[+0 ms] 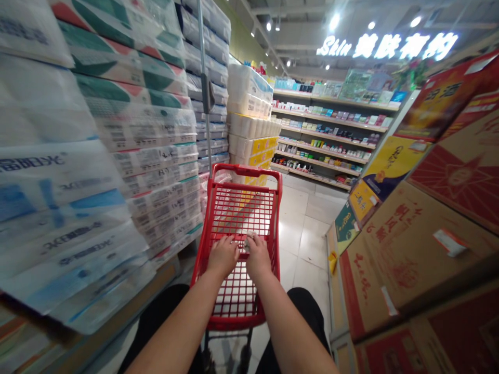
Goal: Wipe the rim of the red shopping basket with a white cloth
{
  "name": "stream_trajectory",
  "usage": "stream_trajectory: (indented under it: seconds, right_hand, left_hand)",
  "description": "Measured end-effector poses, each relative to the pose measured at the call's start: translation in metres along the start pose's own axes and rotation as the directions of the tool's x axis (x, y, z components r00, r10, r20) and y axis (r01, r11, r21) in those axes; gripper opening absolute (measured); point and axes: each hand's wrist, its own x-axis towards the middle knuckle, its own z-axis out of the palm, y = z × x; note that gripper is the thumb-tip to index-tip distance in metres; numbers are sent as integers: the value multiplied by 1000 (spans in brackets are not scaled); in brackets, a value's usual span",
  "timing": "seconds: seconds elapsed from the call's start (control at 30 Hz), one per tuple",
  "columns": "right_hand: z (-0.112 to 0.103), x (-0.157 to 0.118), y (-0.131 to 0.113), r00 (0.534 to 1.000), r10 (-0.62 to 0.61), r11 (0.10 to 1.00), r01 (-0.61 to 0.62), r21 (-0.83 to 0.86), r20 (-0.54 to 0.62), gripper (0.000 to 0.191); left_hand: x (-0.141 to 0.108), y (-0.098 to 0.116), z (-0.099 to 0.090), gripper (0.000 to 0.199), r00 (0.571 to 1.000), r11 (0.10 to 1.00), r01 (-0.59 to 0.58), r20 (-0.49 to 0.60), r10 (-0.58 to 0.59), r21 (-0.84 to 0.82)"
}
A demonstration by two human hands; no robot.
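A red plastic shopping cart (242, 323) with a grid basket stands right in front of me, between my knees. My left hand (223, 256) rests with bent fingers on the red bar across the middle of the cart. Close beside it on the right, my right hand (258, 255) is closed round a small, pale crumpled item (248, 240), at the same bar. White floor shows through the grid, and I see no goods in the basket.
Tall stacks of wrapped paper packs (156, 130) rise on the left. Cardboard boxes (424, 244) are piled along the right. A tiled aisle (296, 228) runs ahead to shelves of small products (331, 130) under a lit sign (385, 47).
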Motion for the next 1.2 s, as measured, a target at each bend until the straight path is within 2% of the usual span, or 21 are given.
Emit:
stream_trajectory:
  seconds: [0.07, 0.2, 0.3, 0.37, 0.43, 0.5, 0.57, 0.77, 1.0, 1.07, 1.13, 1.2]
  right_hand:
    - [0, 2, 1, 999, 28, 999, -27, 19, -39, 56]
    - [3, 6, 3, 995, -31, 997, 38, 70, -93, 47]
    - [6, 8, 4, 987, 9, 998, 1, 62, -162, 57]
    - [7, 7, 3, 992, -5, 998, 12, 57, -128, 68]
    - [7, 4, 1, 996, -85, 993, 87, 77, -39, 73]
    - [7, 2, 1, 986, -164, 982, 160, 103, 32, 74]
    - [7, 2, 1, 981, -184, 979, 179, 100, 53, 71]
    - [9, 7, 7, 999, 11, 1000, -11, 1, -51, 59]
    - [8, 4, 5, 997, -50, 997, 53, 49, -57, 33]
    - [7, 5, 5, 994, 8, 996, 1, 85, -108, 39]
    - [7, 6, 4, 985, 83, 992, -66, 109, -154, 53]
    - [9, 5, 2, 981, 117, 989, -100, 110, -157, 63]
  left_hand:
    - [0, 0, 0, 32, 1000, 1000, -7, 0, 7, 8]
    - [0, 0, 0, 31, 1000, 1000, -6, -5, 6, 21]
    - [0, 0, 1, 31, 1000, 1000, -1, -18, 2, 25]
    - [0, 0, 2, 31, 1000, 999, -2, -21, 3, 34]
    - [-1, -1, 2, 31, 1000, 999, -2, -19, 2, 44]
    - [-1, -2, 2, 31, 1000, 999, -3, -13, 3, 45]
    - [-1, -2, 2, 31, 1000, 999, -4, -10, 4, 40]
    - [-2, -1, 2, 31, 1000, 1000, 7, -2, -7, 5]
    - [-2, 0, 0, 30, 1000, 1000, 11, 4, -11, 13]
    - [-2, 1, -1, 29, 1000, 1000, 10, 7, -10, 4]
    - [-2, 1, -1, 29, 1000, 1000, 6, 10, -6, -4]
    - [-2, 0, -1, 29, 1000, 1000, 11, 15, -11, -10]
